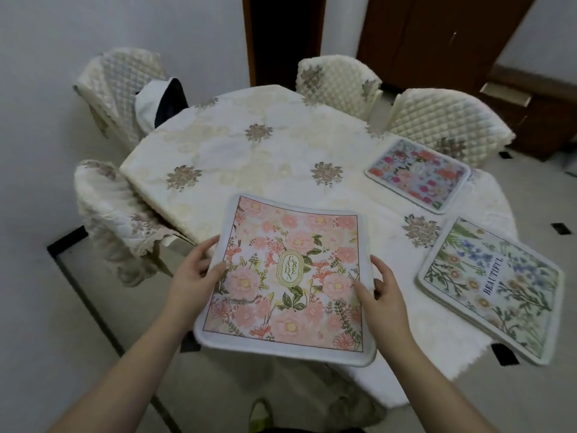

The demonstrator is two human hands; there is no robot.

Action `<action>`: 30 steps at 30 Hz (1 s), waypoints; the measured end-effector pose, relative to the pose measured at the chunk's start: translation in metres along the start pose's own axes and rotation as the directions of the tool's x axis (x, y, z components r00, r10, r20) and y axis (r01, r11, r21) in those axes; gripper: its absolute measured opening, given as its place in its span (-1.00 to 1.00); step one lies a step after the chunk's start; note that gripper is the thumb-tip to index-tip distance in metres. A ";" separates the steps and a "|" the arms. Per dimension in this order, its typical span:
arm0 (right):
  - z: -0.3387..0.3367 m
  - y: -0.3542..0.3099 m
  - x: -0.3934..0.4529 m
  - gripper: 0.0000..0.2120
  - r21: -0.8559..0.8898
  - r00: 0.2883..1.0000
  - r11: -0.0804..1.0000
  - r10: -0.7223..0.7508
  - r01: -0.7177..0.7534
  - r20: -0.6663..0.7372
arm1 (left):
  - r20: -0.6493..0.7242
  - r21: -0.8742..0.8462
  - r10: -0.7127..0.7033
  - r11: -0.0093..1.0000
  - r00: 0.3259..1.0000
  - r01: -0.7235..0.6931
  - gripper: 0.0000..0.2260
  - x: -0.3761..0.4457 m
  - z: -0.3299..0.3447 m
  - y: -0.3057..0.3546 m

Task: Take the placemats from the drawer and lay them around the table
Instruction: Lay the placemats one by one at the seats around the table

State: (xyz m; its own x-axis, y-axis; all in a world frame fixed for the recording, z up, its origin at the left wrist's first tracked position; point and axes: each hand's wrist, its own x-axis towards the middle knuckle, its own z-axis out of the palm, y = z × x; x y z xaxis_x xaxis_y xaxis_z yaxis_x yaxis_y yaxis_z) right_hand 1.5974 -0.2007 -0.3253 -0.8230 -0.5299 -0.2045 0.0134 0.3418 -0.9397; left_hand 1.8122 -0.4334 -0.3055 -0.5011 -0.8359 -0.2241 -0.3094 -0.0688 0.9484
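Observation:
I hold a pink floral placemat [290,276] marked "GARDEN" over the near edge of the table [249,157]. My left hand [195,270] grips its left edge, thumb on top. My right hand [379,284] grips its right edge the same way. The mat sags a little between them, its near part past the table's edge. Two other placemats lie flat on the cream tablecloth: a green and blue one [493,285] marked "BEAUTIFUL" at the right edge, and a bright multicoloured floral one [418,175] further back on the right.
Quilted cream chairs ring the table: one at the near left [112,210], one at the far left [121,82] with a white and dark bag [159,101] on it, two at the back right [337,82]. A dark wooden cabinet [512,89] stands behind.

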 end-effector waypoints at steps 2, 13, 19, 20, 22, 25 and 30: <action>0.006 0.001 -0.007 -0.52 0.016 0.999 1.000 0.025 -0.025 -0.048 | 0.067 0.027 0.013 1.000 0.998 -0.014 -0.59 0.017 -0.002 0.001; -0.047 0.020 -0.046 -0.51 0.088 0.930 0.990 0.131 -0.107 -0.343 | 0.364 0.073 0.011 0.996 0.931 -0.041 -0.59 0.048 0.084 0.007; -0.084 0.043 -0.057 -0.50 0.185 0.898 0.972 0.211 -0.148 -0.387 | 0.446 0.146 0.017 0.985 0.895 -0.091 -0.60 0.044 0.130 0.016; -0.088 0.045 -0.057 -0.50 0.191 0.893 0.970 0.213 -0.147 -0.396 | 0.452 0.152 0.017 0.984 0.892 -0.096 -0.60 0.043 0.135 0.017; -0.096 0.050 -0.055 -0.50 0.204 0.888 0.969 0.214 -0.139 -0.408 | 0.459 0.170 0.017 0.980 0.889 -0.107 -0.59 0.043 0.145 0.020; -0.106 0.057 -0.050 -0.50 0.241 0.883 0.961 0.225 -0.132 -0.412 | 0.446 0.186 0.027 0.975 0.895 -0.122 -0.60 0.042 0.160 0.028; -0.113 0.066 -0.039 -0.50 0.266 0.866 0.956 0.237 -0.127 -0.440 | 0.445 0.169 0.056 0.975 0.894 -0.145 -0.60 0.043 0.176 0.040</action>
State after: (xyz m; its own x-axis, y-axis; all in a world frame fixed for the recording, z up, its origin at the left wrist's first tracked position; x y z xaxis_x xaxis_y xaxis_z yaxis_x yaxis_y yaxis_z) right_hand 1.5664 -0.0699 -0.3480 -0.9595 -0.0359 -0.2794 0.2681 0.1879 -0.9449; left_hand 1.6363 -0.3759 -0.3169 -0.8247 -0.5086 -0.2474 -0.3658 0.1460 0.9192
